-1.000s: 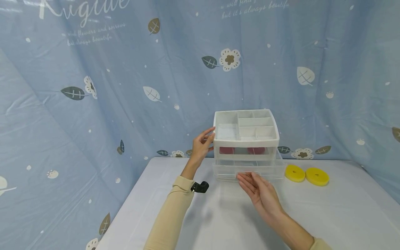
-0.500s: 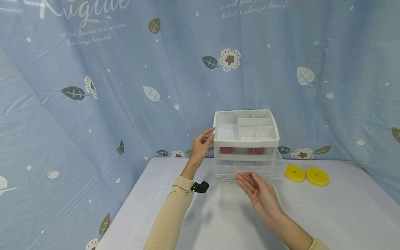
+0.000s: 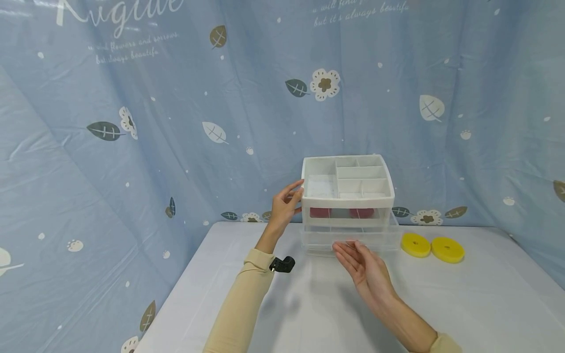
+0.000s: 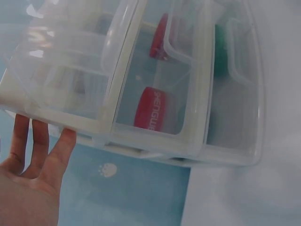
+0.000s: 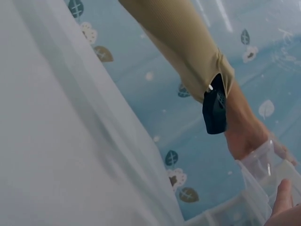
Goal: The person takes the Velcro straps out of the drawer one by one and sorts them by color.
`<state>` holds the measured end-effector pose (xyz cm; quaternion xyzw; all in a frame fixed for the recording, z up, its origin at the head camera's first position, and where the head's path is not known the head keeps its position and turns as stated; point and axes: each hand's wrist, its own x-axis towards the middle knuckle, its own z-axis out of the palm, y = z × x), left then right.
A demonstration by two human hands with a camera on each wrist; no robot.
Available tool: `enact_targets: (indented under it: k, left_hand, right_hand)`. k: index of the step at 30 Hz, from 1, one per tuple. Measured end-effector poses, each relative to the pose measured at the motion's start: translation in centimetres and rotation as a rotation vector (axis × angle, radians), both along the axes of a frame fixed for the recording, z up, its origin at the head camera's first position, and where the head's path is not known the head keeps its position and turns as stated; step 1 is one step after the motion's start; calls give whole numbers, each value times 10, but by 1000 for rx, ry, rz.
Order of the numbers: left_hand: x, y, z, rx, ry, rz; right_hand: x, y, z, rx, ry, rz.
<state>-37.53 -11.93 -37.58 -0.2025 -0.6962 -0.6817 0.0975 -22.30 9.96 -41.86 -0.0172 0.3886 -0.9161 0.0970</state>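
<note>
A white drawer organizer (image 3: 348,202) with a divided top tray stands at the back of the table. My left hand (image 3: 284,208) rests its fingertips on the organizer's left side; the left wrist view shows these fingers (image 4: 59,155) fairly straight against the edge. A clear drawer (image 3: 318,240) sticks out at the front. My right hand (image 3: 364,269) touches the middle of that drawer's front with nearly straight fingers. In the right wrist view, one right finger (image 5: 283,195) lies by the clear plastic, the rest cut off. Red round things (image 4: 153,110) show inside the organizer.
Two yellow discs (image 3: 448,250) with small centre holes lie right of the organizer. Something green (image 4: 220,52) shows through the compartment beside the red things. A patterned blue curtain (image 3: 256,88) hangs behind the white table (image 3: 481,294).
The clear drawer has slid slightly inward, and my right hand has moved a little up and left with it. My left hand stays in place.
</note>
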Motion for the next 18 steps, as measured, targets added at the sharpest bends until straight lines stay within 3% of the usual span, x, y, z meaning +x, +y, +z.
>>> enact_targets:
  k: [18]
  left_hand:
    - [-1, 0, -2, -26, -5, 27]
  right_hand:
    - [-44, -3, 8, -42, -50, -41]
